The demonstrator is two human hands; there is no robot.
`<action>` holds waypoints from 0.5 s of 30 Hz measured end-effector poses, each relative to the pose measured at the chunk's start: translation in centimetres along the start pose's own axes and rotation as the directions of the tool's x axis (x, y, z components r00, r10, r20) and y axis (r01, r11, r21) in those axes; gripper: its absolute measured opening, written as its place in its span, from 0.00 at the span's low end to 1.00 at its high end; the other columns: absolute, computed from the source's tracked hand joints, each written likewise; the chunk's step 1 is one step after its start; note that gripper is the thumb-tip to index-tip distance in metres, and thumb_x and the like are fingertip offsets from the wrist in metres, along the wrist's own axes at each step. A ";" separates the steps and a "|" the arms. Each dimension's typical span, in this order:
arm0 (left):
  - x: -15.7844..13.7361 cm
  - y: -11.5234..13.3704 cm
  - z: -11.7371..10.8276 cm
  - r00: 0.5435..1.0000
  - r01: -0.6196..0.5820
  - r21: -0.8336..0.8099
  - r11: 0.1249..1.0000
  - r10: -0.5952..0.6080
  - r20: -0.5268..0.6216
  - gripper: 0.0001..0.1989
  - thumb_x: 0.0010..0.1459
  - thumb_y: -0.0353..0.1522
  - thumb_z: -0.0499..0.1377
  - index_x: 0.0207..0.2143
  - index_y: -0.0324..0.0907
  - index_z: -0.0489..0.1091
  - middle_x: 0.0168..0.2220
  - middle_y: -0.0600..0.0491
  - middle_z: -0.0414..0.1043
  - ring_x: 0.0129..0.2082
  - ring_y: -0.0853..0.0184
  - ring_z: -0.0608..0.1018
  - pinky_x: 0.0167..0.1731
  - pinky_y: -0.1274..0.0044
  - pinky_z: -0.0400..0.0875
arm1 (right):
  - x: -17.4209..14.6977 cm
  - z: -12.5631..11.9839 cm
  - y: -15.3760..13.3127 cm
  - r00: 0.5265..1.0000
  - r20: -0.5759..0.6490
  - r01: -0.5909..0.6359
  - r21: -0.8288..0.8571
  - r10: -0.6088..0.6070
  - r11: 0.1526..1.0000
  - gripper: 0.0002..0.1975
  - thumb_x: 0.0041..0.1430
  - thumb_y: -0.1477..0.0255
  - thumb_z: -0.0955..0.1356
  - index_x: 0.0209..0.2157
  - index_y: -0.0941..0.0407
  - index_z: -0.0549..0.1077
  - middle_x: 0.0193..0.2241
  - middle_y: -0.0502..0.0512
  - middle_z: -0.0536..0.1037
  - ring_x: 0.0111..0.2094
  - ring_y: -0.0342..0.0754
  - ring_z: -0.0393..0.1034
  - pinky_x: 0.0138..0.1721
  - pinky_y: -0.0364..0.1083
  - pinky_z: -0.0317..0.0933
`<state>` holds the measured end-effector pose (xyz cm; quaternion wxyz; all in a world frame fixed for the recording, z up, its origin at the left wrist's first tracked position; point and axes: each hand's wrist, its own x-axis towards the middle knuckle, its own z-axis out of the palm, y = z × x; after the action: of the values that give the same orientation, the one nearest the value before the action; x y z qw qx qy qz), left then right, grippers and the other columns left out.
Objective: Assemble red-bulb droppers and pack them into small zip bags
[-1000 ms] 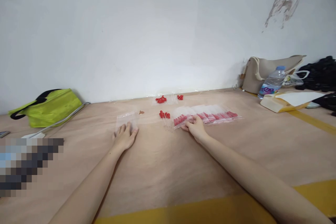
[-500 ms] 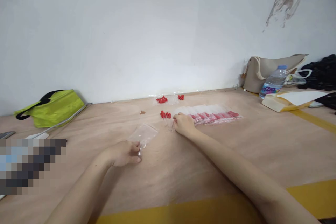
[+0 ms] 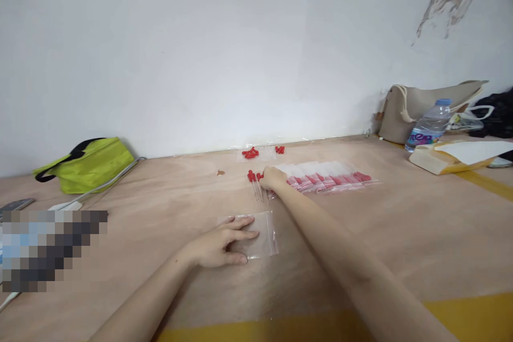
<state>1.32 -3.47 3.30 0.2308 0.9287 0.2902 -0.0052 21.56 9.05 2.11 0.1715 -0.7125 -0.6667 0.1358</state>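
My left hand (image 3: 226,243) lies with its fingers spread on a clear zip bag (image 3: 262,240), which is flat on the table. My right hand (image 3: 274,178) is closed, its fingertips at the red end of one of several thin metal-shafted tools with red handles (image 3: 251,176); their exact kind I cannot make out. These tools lie side by side, shafts pointing toward me. Just right of that hand is an overlapping row of clear bags (image 3: 328,177) with red items inside.
Against the wall lie loose red pieces (image 3: 250,153), some on clear plastic, and a smaller red cluster (image 3: 280,149). A yellow-green pouch (image 3: 96,165) sits at left. A water bottle (image 3: 428,125), a beige bag (image 3: 395,112) and an open envelope (image 3: 428,159) stand or lie at right.
My left hand has shifted right and spread onto the zip bag, which it earlier held by the edge; the bag now lies flat nearer the middle. My right hand remains by the red-handled tools.
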 end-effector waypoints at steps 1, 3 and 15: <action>0.3 -0.1 0.4 1.000 -0.008 0.028 1.000 0.008 -0.016 0.27 0.54 0.43 0.54 0.56 0.53 0.54 0.61 0.51 0.42 0.61 0.58 0.47 0.56 0.58 0.40 | 0.0 0.0 -0.1 1.000 -0.003 -0.013 0.020 0.014 1.000 0.16 0.48 0.71 0.65 0.40 0.60 0.70 0.40 0.67 0.73 0.42 0.56 0.68 0.38 0.49 0.60; 0.9 -0.1 1.2 0.997 -0.014 0.073 0.997 0.020 -0.072 0.25 0.57 0.44 0.51 0.57 0.53 0.53 0.61 0.51 0.42 0.61 0.60 0.48 0.56 0.59 0.40 | 0.0 0.1 -0.2 0.999 -0.024 -0.035 0.069 0.037 0.997 0.18 0.47 0.72 0.66 0.42 0.63 0.68 0.40 0.69 0.72 0.42 0.57 0.68 0.39 0.50 0.60; 1.8 -0.2 2.5 0.973 0.041 0.164 0.986 -0.001 -0.232 0.21 0.61 0.42 0.46 0.56 0.51 0.55 0.60 0.52 0.48 0.59 0.63 0.54 0.57 0.63 0.44 | -1.6 -3.1 3.2 0.941 -0.339 0.217 0.582 -0.008 0.783 0.14 0.50 0.77 0.60 0.41 0.59 0.65 0.35 0.56 0.71 0.33 0.45 0.70 0.33 0.44 0.65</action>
<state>3.04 -3.39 0.75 0.1163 0.9360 0.3235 0.0763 25.67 7.06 3.48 0.5058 -0.5890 -0.5919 0.2167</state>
